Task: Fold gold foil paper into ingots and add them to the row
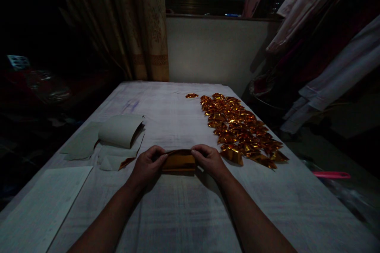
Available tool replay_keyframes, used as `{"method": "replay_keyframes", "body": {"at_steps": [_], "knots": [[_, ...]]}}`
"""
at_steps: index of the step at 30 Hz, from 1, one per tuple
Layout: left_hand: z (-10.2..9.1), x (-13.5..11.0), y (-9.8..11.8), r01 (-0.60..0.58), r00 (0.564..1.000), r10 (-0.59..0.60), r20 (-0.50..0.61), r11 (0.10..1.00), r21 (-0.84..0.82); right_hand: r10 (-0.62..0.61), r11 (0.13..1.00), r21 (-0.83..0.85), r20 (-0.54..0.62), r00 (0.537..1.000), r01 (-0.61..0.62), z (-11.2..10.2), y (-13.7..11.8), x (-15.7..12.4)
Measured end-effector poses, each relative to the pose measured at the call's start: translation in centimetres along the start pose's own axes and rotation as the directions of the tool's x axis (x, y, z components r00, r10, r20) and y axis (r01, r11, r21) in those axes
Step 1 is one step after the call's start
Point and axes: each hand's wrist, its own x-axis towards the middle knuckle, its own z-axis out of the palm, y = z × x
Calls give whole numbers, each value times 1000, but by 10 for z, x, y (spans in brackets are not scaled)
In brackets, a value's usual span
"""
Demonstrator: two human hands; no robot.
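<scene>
My left hand (147,167) and my right hand (209,160) each pinch one end of a gold foil paper (179,161), folded into a flat band and held just above the white-covered table (178,213). To the right of my right hand lies a long pile of folded gold paper pieces (240,128), reaching toward the far end of the table. One folded piece (191,95) lies apart at the pile's far left. A stack of loose paper sheets (117,136), grey backs up and partly curled, sits left of my left hand.
A flat white sheet (44,205) lies at the near left corner of the table. A curtain (127,23) hangs behind the table, clothes (326,47) hang at the right, and a pink object (331,174) lies on the floor at the right.
</scene>
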Motion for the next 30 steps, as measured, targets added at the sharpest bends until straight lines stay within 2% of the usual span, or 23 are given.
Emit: {"method": "replay_keyframes", "body": {"at_steps": [11,15,18,21,25,28,30], "knots": [[0,1,5,1,1000,-1,2,1000,-24,-42,997,-61,-15,999,41,0,4,1],[2,2,-2,-37,999,37,-15,999,-18,-74,989,-132,-41,996,67,2,3,0],[3,1,-8,-39,999,40,-29,998,48,-101,966,-243,-55,993,85,2,1,-1],[4,-1,-8,-61,997,68,-28,977,206,-111,907,-417,-82,990,68,3,-2,-3],[7,-1,-3,-189,979,202,11,893,409,-64,749,-662,-76,995,-2,7,-10,-4],[9,1,-4,-256,961,274,39,830,496,-22,642,-766,-59,998,-31,10,-16,-3],[9,2,-5,-299,945,324,44,801,518,-8,603,-797,-47,999,-33,11,-19,-3]]}}
